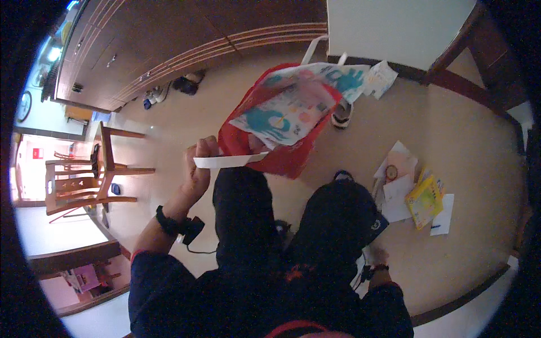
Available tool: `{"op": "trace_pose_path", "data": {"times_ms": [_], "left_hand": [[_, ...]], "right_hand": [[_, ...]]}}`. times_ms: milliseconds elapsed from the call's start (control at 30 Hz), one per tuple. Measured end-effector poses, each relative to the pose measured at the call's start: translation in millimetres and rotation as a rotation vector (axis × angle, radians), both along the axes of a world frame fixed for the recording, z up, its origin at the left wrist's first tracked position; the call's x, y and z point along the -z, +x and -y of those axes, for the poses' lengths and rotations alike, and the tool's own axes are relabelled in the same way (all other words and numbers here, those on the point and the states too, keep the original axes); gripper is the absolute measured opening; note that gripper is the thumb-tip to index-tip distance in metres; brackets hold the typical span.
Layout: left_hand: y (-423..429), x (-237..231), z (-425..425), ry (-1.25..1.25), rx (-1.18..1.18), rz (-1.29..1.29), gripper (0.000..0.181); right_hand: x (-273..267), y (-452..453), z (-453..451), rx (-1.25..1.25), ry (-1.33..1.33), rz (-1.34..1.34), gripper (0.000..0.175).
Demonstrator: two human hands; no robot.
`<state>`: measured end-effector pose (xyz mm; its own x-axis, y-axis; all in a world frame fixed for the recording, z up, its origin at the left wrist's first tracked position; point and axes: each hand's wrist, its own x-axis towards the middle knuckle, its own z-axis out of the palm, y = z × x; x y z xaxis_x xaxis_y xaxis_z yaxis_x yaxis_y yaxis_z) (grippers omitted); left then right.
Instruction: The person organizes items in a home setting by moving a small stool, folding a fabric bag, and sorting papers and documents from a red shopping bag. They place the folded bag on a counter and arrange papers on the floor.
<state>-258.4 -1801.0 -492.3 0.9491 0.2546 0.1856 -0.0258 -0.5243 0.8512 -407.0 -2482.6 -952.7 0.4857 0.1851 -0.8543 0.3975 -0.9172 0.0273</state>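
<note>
My left hand (202,156) grips a white strap (232,161) of a red bag with a printed white and teal pattern (291,114). The bag hangs tilted in front of my knees, and its inside is partly hidden. Low beside my right thigh is my right hand (377,256), blurred and partly covered. Just above it a dark flat piece with a small round emblem (377,224) sticks out by my leg; whether the hand holds it is unclear. Right of my knee lie loose papers (398,196), a round brownish item (391,172) and a yellow booklet or packet (426,203).
A crumpled white printed packet (381,79) and a shoe (341,115) are beyond the bag. More shoes (186,84) line the brown cabinet (169,38). Wooden chairs (101,169) stand at the left. A white slip with a dark pen-like item (442,215) lies far right.
</note>
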Motion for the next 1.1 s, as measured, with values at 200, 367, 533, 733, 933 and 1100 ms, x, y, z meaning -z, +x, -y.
{"op": "trace_pose_path", "data": {"times_ms": [200,367,533,733,933,1100], "left_hand": [[-36.2,37.6,18.6,0.044,-0.024,-0.053,0.056],[-45.1,51.0,17.5,0.205,-0.062,-0.171,0.052],[-40.7,31.7,13.9,-0.155,-0.082,0.083,0.06],[-38.8,19.7,2.4,0.118,0.001,0.136,0.058],[-55.5,39.2,-6.3,0.14,-0.019,0.212,0.052],[-84.4,53.1,1.7,-0.021,-0.247,0.186,0.056]], "right_hand": [[11.9,8.0,0.5,0.215,-0.227,-0.07,0.064],[-56.0,17.8,31.5,0.777,-0.03,-0.005,0.055],[-204.7,205.7,-17.8,1.093,0.523,0.362,0.046],[-400.9,394.3,-278.8,-0.081,1.255,0.609,0.071],[-445.9,431.6,-489.1,-0.23,1.123,0.597,0.059],[-447.5,426.5,-524.0,-0.401,1.139,0.47,0.044]]}}
